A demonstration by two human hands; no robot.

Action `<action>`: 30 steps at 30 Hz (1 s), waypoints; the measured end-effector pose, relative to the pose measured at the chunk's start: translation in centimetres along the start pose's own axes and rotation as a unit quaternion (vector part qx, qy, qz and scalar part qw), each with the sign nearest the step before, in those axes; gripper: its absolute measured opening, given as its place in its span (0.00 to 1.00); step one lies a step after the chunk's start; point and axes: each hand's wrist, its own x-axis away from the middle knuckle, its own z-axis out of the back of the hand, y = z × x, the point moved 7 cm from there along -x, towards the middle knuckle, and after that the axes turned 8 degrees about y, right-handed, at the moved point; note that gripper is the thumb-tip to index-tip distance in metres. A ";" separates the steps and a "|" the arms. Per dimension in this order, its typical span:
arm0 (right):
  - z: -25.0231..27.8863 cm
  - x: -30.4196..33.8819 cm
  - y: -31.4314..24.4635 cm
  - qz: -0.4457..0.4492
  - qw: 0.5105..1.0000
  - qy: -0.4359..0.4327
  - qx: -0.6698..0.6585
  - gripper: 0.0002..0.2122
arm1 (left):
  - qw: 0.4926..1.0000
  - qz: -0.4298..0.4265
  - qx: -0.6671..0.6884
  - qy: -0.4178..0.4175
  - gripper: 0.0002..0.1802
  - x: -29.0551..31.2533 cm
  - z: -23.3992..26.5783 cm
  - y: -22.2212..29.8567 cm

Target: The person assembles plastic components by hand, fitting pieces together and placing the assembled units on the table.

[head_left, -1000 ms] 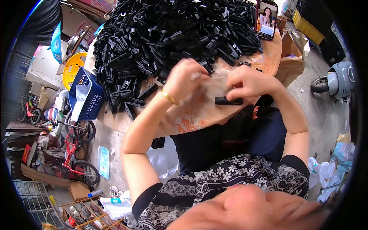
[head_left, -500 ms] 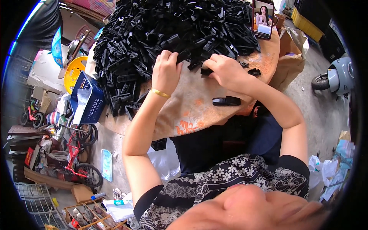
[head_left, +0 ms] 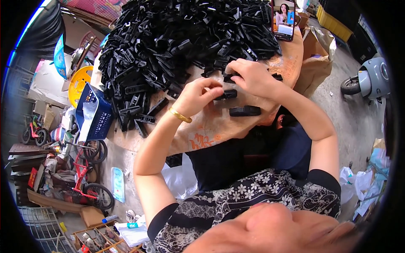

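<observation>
A large heap of black plastic pieces (head_left: 168,46) covers the far part of a worn, brownish table (head_left: 211,122). Thumb and fingers of my left hand (head_left: 198,96) pinch one end of a small black plastic piece (head_left: 229,94) over the bare tabletop. To its right, at the heap's near edge, my right hand (head_left: 255,79) has its fingers curled down on another black piece (head_left: 228,79), which they partly cover. Closer to me lies a separate dark, block-shaped black piece (head_left: 245,111), touched by neither hand.
A phone (head_left: 282,21) showing a person on screen stands at the heap's right. Left of the table is a blue basket (head_left: 101,118) with papers, and a red bicycle (head_left: 80,173) lies beyond. A brown paper bag (head_left: 316,63) and a grey-blue scooter (head_left: 373,82) are at right.
My left hand has come back from the heap toward me and now pinches a black piece. My right hand has shifted only slightly. The view has moved a little.
</observation>
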 end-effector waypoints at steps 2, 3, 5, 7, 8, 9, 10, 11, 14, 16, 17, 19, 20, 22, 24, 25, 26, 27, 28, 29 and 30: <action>0.3 -0.3 -0.5 -0.012 1.000 0.001 -0.002 0.09 | 0.986 -0.150 -0.069 0.029 0.14 0.4 0.4 1.6; 0.6 -0.4 -0.6 -0.025 1.000 0.001 -0.001 0.10 | 0.986 -0.150 -0.069 0.028 0.14 0.4 0.4 1.6; 1.5 -0.5 -0.7 -0.011 0.999 0.034 0.001 0.11 | 0.983 -0.145 -0.116 0.001 0.17 0.4 -0.2 1.5; 2.6 -0.5 -0.9 0.004 0.998 0.065 0.001 0.12 | 0.983 -0.138 -0.123 -0.002 0.18 0.6 -0.4 1.8; 3.5 -0.6 -1.0 0.011 0.996 0.090 -0.005 0.13 | 0.975 -0.176 -0.135 0.011 0.17 0.8 -0.3 2.3; 4.3 -0.7 -1.1 0.018 0.993 0.114 -0.011 0.14 | 0.965 -0.214 -0.149 0.025 0.17 1.0 -0.1 2.8; 4.6 -0.6 -1.1 0.002 0.996 0.093 -0.017 0.14 | 0.965 -0.212 -0.149 0.026 0.17 1.1 0.0 2.6; 4.9 -0.3 -1.2 0.003 0.996 0.091 -0.018 0.14 | 0.961 -0.221 -0.163 0.023 0.16 1.2 0.1 2.5; 3.0 1.2 -1.4 0.007 0.990 -0.130 -0.049 0.15 | 0.970 -0.191 -0.151 0.005 0.15 1.1 0.0 2.5; 2.7 2.0 -1.8 0.017 0.989 -0.141 -0.042 0.13 | 0.980 -0.153 -0.126 -0.009 0.14 0.9 -0.2 2.4; 2.8 2.1 -2.1 0.042 0.990 -0.133 -0.014 0.12 | 0.993 -0.080 -0.087 -0.021 0.13 0.7 -0.1 1.6; 2.5 2.2 -2.0 0.043 0.991 -0.128 -0.001 0.11 | 0.998 -0.005 -0.048 -0.033 0.13 0.7 -0.2 0.3; 2.3 2.3 -2.0 0.045 0.991 -0.122 0.012 0.10 | 0.993 -0.069 -0.097 0.011 0.13 0.6 0.2 0.5; 1.8 2.5 -1.7 0.058 0.994 -0.096 0.002 0.11 | 0.979 -0.133 -0.144 0.053 0.13 0.9 0.4 1.4; 2.0 2.4 -1.9 0.074 0.995 -0.068 -0.009 0.11 | 0.969 -0.140 -0.190 0.069 0.13 1.2 0.4 2.0; 2.4 2.1 -2.1 0.080 0.996 -0.038 -0.004 0.11 | 0.969 -0.141 -0.191 0.069 0.13 1.1 0.5 1.9; 2.9 1.9 -2.3 0.087 0.996 -0.007 0.000 0.11 | 0.966 -0.165 -0.189 0.061 0.13 1.0 0.4 2.1; 2.8 1.8 -2.6 0.087 0.996 -0.008 -0.001 0.11 | 0.963 -0.187 -0.185 0.053 0.12 1.0 0.3 2.1; 2.6 1.7 -2.9 0.089 0.996 -0.030 -0.009 0.11 | 0.963 -0.186 -0.185 0.053 0.12 1.0 0.1 2.0; 2.2 1.8 -3.1 0.091 0.994 -0.052 -0.017 0.11 | 0.967 -0.182 -0.172 0.050 0.12 1.0 -0.3 1.9; 2.0 1.8 -3.1 0.096 0.994 -0.052 -0.012 0.11 | 0.970 -0.180 -0.158 0.048 0.12 0.9 -0.5 1.9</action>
